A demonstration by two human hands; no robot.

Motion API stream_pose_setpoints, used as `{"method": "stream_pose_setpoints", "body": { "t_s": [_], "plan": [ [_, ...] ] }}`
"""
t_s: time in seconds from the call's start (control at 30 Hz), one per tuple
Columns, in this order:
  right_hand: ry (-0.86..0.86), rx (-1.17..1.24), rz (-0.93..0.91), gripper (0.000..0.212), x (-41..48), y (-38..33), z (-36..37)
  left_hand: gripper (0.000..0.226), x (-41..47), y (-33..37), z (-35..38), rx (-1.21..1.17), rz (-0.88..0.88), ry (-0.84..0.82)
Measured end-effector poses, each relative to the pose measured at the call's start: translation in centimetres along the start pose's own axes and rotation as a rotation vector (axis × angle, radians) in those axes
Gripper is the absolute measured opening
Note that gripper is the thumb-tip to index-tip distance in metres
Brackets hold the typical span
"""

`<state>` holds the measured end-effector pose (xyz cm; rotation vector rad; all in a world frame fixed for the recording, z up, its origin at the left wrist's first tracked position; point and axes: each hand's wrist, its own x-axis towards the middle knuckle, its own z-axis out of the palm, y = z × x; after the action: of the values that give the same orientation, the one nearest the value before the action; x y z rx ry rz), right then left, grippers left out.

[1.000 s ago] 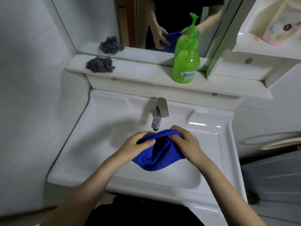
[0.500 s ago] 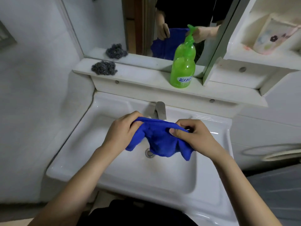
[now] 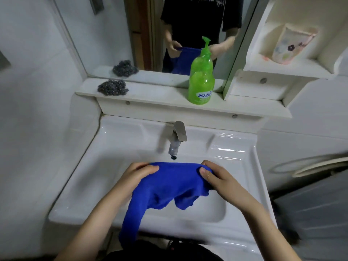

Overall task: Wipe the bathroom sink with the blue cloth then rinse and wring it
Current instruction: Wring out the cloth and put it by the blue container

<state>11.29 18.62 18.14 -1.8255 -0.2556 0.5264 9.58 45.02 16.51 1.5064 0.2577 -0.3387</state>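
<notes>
**Both hands stretch the blue cloth over the sink**

At centre frame, the left hand (image 3: 136,173) and right hand (image 3: 213,175) each pinch a top corner of the blue cloth (image 3: 169,187), fingers curled closed on it. The cloth spans between them above the sink (image 3: 79,185), below the tap (image 3: 178,137); its lower left end droops past the front rim, seemingly not touching it.

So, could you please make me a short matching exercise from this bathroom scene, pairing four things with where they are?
Things:
1. cloth
2. soap bottle
3. scourer
4. tap

Places:
A. left end of the shelf
B. back rim of the sink
C. stretched between both hands
D. shelf, by the mirror's right edge

Pairs: 1-C, 2-D, 3-A, 4-B
</notes>
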Motion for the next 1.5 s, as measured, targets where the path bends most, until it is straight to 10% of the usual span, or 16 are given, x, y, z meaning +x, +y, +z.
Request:
{"method": "stream_pose_setpoints", "body": {
  "t_s": [0.17, 0.73, 0.9, 1.17, 1.5],
  "plan": [
    [0.292, 0.342, 0.081, 0.043, -2.5, 0.5, 7.7, 0.027, -1.9, -3.7, -1.1, 0.219, -0.024, -0.085],
    [1.439, 0.181, 0.168, 0.019, -24.0, -2.6, 21.8, 0.021, -6.1, -6.6, -2.9, 0.617, 0.296, -0.597],
    [1.595, 0.096, 0.397, 0.018, -30.0, 2.5, 27.0, 0.018, -8.4, -10.7, -0.8, 0.836, 0.421, -0.754],
    [1.786, 0.318, 0.637, 0.010, -39.9, 9.8, 33.2, 0.026, -17.1, -21.7, 1.9, 0.794, 0.095, -0.759],
    [1.669, 0.389, 0.694, 0.010, -52.1, 14.3, 31.8, 0.030, -26.7, -26.5, 9.1, 0.806, 0.026, -0.702]
  ]
}}
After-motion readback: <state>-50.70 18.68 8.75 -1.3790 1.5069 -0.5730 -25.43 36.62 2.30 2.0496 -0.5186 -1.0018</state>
